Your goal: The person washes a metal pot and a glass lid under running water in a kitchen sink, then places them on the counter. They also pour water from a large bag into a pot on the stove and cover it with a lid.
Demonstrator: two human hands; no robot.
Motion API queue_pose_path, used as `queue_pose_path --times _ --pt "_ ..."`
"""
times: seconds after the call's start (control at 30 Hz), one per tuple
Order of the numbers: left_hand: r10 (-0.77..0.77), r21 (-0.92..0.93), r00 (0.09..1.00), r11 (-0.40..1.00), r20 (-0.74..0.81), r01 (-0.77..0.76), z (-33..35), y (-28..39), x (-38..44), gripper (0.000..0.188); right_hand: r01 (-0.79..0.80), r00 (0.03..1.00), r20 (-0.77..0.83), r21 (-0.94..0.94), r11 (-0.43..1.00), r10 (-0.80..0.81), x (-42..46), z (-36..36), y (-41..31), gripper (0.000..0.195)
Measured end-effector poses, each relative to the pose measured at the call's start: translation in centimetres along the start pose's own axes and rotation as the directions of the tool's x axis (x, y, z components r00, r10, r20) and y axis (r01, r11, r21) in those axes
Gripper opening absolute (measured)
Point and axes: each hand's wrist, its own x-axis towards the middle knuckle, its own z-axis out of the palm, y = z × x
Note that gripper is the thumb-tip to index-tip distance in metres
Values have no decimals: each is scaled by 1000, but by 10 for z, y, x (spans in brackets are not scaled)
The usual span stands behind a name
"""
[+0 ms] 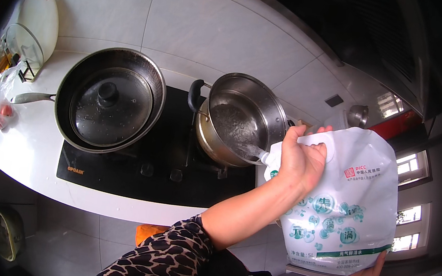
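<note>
A large white plastic water pouch (347, 167) with green print is tilted toward the stove. My left hand (303, 159) grips the handle cut-out near its top. Under the pouch's lower end is my right hand (369, 268), its fingers partly hidden behind the plastic. Clear water (251, 149) streams from the white spout (265, 157) into a steel pot (243, 120), where the water surface ripples. The spout is at the pot's near right rim. Black side handles are fitted to the pot, which sits on the right of a black cooktop (120, 176).
A frying pan (61, 121) with a smaller glass lid (115, 127) lying inside stands left on the cooktop. On the white counter (33, 150) are a plastic bag (4, 107), a cutting board (39, 18) and a rack-held glass lid (24, 46). A range hood (376, 41) hangs overhead at right.
</note>
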Motion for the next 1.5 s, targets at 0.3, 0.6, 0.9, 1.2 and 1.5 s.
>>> queue_pose_path --times 0.3,0.6,0.9,1.2,1.5 --pt "-14 -44 999 999 48 16 -8 4 2 32 -194 981 59 331 923 185 10 0 -6 51" --pt "-30 -63 995 997 95 36 -12 12 -2 31 -522 703 71 727 446 708 28 20 -44 44" --pt "-41 -96 991 994 130 54 -16 14 -5 36 -513 712 82 739 437 697 31 18 -40 44" --pt "-9 -58 995 998 99 15 -11 11 -9 46 -491 700 57 762 422 712 31 11 -30 43" --pt "-40 -41 989 998 145 47 -16 11 -5 44 -461 836 140 703 542 530 23 -1 -9 45"
